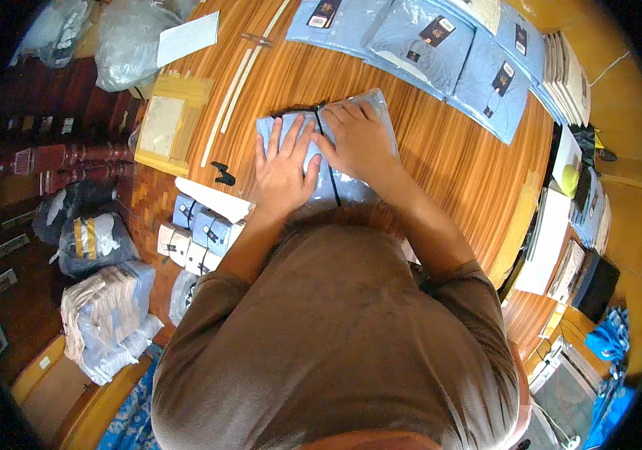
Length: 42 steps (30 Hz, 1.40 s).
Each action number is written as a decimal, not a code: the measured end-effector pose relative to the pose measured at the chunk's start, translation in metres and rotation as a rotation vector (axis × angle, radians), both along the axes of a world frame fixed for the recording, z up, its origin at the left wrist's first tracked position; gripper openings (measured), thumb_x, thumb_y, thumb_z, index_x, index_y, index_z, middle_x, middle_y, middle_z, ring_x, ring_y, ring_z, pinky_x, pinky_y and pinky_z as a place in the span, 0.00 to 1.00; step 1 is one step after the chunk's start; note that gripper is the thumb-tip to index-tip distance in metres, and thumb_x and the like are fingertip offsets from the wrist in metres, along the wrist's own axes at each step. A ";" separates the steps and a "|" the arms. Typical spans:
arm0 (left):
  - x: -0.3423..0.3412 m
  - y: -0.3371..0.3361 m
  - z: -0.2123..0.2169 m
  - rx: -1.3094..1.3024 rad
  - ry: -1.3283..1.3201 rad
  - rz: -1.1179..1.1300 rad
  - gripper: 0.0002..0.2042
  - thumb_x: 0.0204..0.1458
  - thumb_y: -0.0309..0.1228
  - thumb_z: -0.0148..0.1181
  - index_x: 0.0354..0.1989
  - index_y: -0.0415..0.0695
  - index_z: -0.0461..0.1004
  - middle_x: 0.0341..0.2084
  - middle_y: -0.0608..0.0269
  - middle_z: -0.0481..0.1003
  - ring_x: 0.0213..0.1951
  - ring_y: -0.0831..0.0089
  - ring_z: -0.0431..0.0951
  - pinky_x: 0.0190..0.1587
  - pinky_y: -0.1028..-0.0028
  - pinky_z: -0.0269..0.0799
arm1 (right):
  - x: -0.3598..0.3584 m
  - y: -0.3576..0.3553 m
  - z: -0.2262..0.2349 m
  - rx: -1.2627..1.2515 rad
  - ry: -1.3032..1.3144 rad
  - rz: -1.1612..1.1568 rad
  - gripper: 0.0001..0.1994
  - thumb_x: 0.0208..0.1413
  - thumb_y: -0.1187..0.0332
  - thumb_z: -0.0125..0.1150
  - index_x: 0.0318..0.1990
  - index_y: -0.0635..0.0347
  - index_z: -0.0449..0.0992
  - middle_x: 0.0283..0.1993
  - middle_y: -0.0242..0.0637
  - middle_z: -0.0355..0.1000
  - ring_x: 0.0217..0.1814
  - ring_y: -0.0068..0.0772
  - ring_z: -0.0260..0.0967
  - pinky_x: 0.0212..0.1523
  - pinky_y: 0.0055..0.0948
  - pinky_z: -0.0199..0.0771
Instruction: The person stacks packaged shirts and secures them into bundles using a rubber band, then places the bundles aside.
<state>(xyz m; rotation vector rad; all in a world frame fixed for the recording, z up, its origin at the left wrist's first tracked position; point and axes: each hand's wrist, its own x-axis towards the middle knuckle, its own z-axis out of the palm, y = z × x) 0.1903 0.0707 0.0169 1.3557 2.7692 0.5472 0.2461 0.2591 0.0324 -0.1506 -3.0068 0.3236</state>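
A folded light-blue shirt in a clear plastic bag (381, 112) lies on the round wooden table (441, 157) in front of me. My left hand (285, 166) lies flat on its left half with fingers spread. My right hand (362, 139) presses flat on the middle, beside a dark line across the bag. Neither hand grips anything. The near end of the bag is hidden behind my brown-shirted body.
Several bagged blue shirts (441, 45) lie along the far edge. White strips (234, 90), a black clip (223, 175) and a yellow envelope (167, 124) sit at left. Small blue-and-white folded pieces (201, 236) lie near left. Stacked papers (568, 75) stand at right; bundles (107, 315) lie on the floor.
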 end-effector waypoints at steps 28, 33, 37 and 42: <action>-0.014 0.019 -0.031 0.034 -0.084 0.008 0.33 0.53 0.48 0.60 0.70 0.62 0.69 0.75 0.56 0.59 0.73 0.37 0.55 0.64 0.28 0.52 | 0.021 0.007 -0.034 -0.233 0.089 -0.143 0.33 0.61 0.47 0.58 0.68 0.58 0.70 0.73 0.40 0.66 0.79 0.51 0.54 0.76 0.58 0.48; -0.019 0.021 -0.037 0.044 -0.089 0.003 0.32 0.55 0.49 0.60 0.71 0.62 0.68 0.75 0.57 0.59 0.74 0.38 0.54 0.65 0.30 0.52 | 0.015 0.015 -0.042 -0.321 0.166 -0.121 0.31 0.62 0.48 0.59 0.66 0.59 0.71 0.72 0.41 0.67 0.78 0.53 0.55 0.76 0.59 0.48; -0.026 0.025 -0.016 0.010 -0.153 -0.004 0.30 0.57 0.44 0.60 0.71 0.60 0.68 0.75 0.58 0.59 0.74 0.38 0.54 0.69 0.29 0.45 | 0.025 0.030 -0.026 -0.399 0.273 -0.028 0.29 0.60 0.52 0.63 0.65 0.59 0.72 0.72 0.42 0.66 0.77 0.54 0.57 0.76 0.60 0.51; -0.040 0.058 0.018 0.003 0.030 -0.400 0.30 0.59 0.33 0.52 0.73 0.58 0.66 0.73 0.62 0.63 0.73 0.49 0.60 0.73 0.46 0.54 | 0.072 -0.002 -0.004 -0.238 0.128 0.035 0.40 0.51 0.46 0.71 0.68 0.59 0.69 0.75 0.43 0.62 0.79 0.52 0.54 0.76 0.57 0.52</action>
